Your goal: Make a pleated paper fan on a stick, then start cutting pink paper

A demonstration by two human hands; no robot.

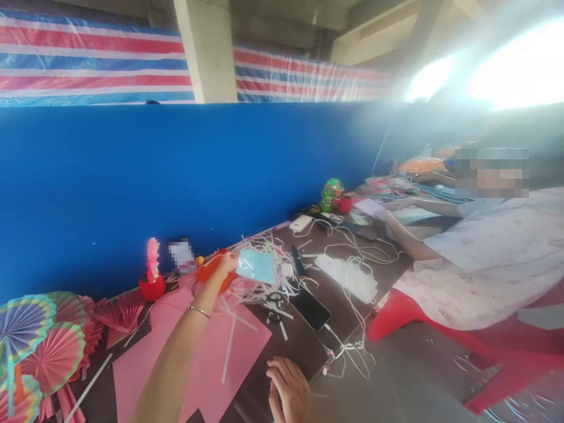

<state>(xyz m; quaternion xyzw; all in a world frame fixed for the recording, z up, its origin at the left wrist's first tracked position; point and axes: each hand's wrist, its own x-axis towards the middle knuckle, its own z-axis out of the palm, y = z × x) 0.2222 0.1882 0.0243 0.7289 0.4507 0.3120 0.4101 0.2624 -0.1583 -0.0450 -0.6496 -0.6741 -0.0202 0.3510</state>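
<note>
My left hand (228, 264) reaches over the table and pinches the left edge of a light blue sheet in shiny clear plastic (257, 266). Beneath and around that sheet lies a heap of thin white paper strips (247, 292). Pink paper sheets (211, 358) are spread under my left forearm. Near the front edge of the table, my right hand (288, 388) holds nothing, its fingers loosely bent and apart. Black-handled scissors (276, 306) and a phone (312, 307) with a white cable lie beyond it.
Folded paper fans (57, 346) pile up at the left, near a red pot (152, 286). A white power strip (346, 276) with tangled cables lies on the right. A co-worker (493, 252) sits there on a red chair (396, 314). A blue partition (176, 176) borders the table's back.
</note>
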